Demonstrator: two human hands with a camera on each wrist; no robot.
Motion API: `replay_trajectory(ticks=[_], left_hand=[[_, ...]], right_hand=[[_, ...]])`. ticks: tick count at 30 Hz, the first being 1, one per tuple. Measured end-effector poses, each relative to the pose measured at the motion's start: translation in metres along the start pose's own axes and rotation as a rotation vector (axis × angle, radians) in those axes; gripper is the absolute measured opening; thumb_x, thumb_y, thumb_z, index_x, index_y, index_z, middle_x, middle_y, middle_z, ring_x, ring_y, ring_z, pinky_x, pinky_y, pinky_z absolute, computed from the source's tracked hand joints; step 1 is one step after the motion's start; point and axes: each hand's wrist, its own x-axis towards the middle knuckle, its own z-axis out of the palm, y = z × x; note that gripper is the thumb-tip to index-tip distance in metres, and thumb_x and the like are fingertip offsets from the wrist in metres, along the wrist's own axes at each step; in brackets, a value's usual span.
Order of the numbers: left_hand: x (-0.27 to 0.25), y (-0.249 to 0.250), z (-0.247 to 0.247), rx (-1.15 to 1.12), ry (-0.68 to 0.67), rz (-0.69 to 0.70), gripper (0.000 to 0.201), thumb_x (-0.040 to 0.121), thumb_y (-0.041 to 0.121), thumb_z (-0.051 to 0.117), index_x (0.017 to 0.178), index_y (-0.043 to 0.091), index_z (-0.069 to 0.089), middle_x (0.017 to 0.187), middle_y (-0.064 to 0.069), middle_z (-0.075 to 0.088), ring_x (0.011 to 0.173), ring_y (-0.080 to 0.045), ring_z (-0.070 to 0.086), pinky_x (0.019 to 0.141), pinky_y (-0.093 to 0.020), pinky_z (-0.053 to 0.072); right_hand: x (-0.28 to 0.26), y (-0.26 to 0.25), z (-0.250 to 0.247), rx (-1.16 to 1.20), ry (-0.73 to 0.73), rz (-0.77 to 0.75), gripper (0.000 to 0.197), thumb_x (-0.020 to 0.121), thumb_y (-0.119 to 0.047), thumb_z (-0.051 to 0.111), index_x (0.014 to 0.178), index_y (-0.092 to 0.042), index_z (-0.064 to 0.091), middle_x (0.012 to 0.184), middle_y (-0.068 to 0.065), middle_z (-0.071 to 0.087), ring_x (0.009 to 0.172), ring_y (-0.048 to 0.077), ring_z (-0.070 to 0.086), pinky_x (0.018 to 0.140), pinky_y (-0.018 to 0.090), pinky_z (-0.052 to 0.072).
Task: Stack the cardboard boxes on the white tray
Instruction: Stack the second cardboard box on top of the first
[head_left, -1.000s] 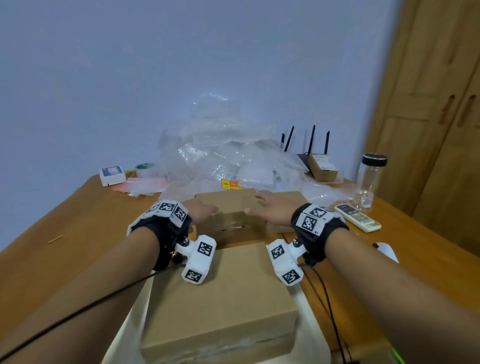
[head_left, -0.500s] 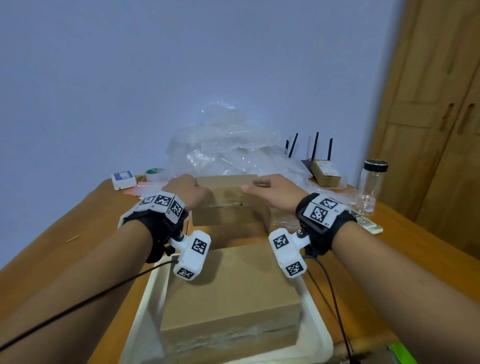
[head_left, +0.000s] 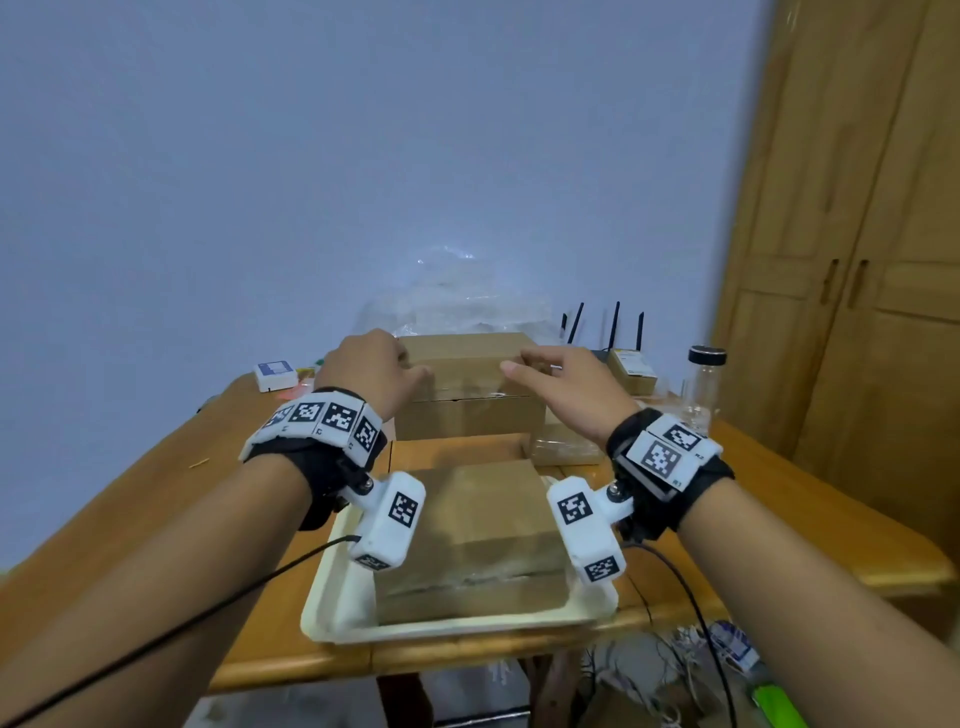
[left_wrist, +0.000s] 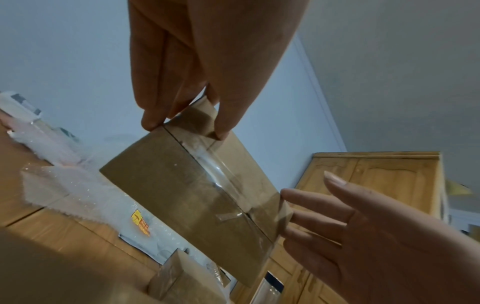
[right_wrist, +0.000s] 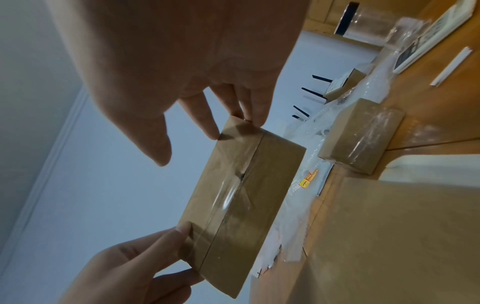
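A taped cardboard box (head_left: 467, 384) hangs in the air between both hands, above the far end of the table. My left hand (head_left: 374, 374) pinches its left end, thumb on one face and fingers (left_wrist: 166, 102) round the corner. My right hand (head_left: 561, 384) presses straight fingers (left_wrist: 298, 216) against the other end, with the thumb (right_wrist: 161, 148) off the box. Closer to me, a larger cardboard box (head_left: 478, 530) lies in the white tray (head_left: 332, 597). One more small box (head_left: 563, 447) sits on the table behind the tray's right corner.
Crumpled bubble wrap (head_left: 467, 306) is piled at the back by the wall. At the back right stand a router (head_left: 608, 332), a small brown carton (head_left: 631, 369) and a glass jar (head_left: 704, 384). A white packet (head_left: 275, 375) lies back left. A wooden wardrobe (head_left: 857, 260) flanks the right.
Both hands have lifted the cardboard box off the table and raised it. The view has pulled back, so the whole tray shows.
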Motion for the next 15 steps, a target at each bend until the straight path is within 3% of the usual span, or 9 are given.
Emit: replay_trajectory(ticks=[3, 5, 7, 11, 13, 15], left_hand=[[-0.026, 0.000, -0.006, 0.011, 0.039, 0.033, 0.037, 0.084, 0.052, 0.062, 0.083, 0.016, 0.072, 0.074, -0.008, 0.071, 0.084, -0.034, 0.071, 0.064, -0.031, 0.047], [-0.045, -0.001, -0.008, 0.022, 0.066, 0.038, 0.045, 0.087, 0.055, 0.061, 0.112, 0.020, 0.076, 0.098, -0.009, 0.078, 0.101, -0.033, 0.071, 0.075, -0.034, 0.052], [-0.063, -0.004, -0.008, 0.043, 0.093, 0.053, 0.054, 0.088, 0.057, 0.059, 0.125, 0.019, 0.072, 0.110, -0.006, 0.078, 0.107, -0.030, 0.070, 0.080, -0.035, 0.052], [-0.090, -0.009, -0.006, 0.088, 0.117, 0.105, 0.046, 0.091, 0.055, 0.057, 0.108, 0.016, 0.074, 0.099, -0.005, 0.076, 0.098, -0.028, 0.069, 0.066, -0.031, 0.043], [-0.099, -0.014, -0.003, 0.111, 0.123, 0.118, 0.035, 0.091, 0.057, 0.056, 0.085, 0.024, 0.066, 0.084, 0.000, 0.071, 0.092, -0.027, 0.069, 0.058, -0.030, 0.036], [-0.107, -0.019, 0.000, 0.136, 0.123, 0.118, 0.037, 0.090, 0.058, 0.056, 0.075, 0.024, 0.058, 0.078, 0.003, 0.068, 0.085, -0.024, 0.068, 0.052, -0.029, 0.030]], right_hand=[[-0.025, 0.006, 0.003, 0.014, 0.045, -0.032, 0.065, 0.093, -0.052, 0.065, 0.148, -0.019, 0.054, 0.148, -0.001, 0.056, 0.137, 0.018, 0.050, 0.107, 0.030, 0.038], [-0.042, 0.009, 0.005, 0.022, 0.075, -0.063, 0.062, 0.093, -0.052, 0.063, 0.147, -0.021, 0.055, 0.144, -0.002, 0.058, 0.129, 0.016, 0.053, 0.103, 0.030, 0.039], [-0.058, 0.012, 0.007, 0.032, 0.095, -0.091, 0.058, 0.093, -0.052, 0.062, 0.144, -0.024, 0.057, 0.138, -0.002, 0.060, 0.118, 0.010, 0.052, 0.098, 0.026, 0.038], [-0.082, 0.018, 0.014, 0.028, 0.106, -0.114, 0.058, 0.091, -0.053, 0.062, 0.143, -0.028, 0.058, 0.143, -0.004, 0.057, 0.124, 0.009, 0.049, 0.110, 0.034, 0.039], [-0.092, 0.022, 0.019, 0.023, 0.093, -0.095, 0.062, 0.090, -0.056, 0.063, 0.145, -0.029, 0.057, 0.151, -0.003, 0.051, 0.135, 0.013, 0.047, 0.115, 0.038, 0.037], [-0.100, 0.028, 0.024, 0.018, 0.085, -0.089, 0.072, 0.082, -0.068, 0.059, 0.144, -0.032, 0.057, 0.155, -0.002, 0.047, 0.142, 0.017, 0.043, 0.118, 0.047, 0.037]])
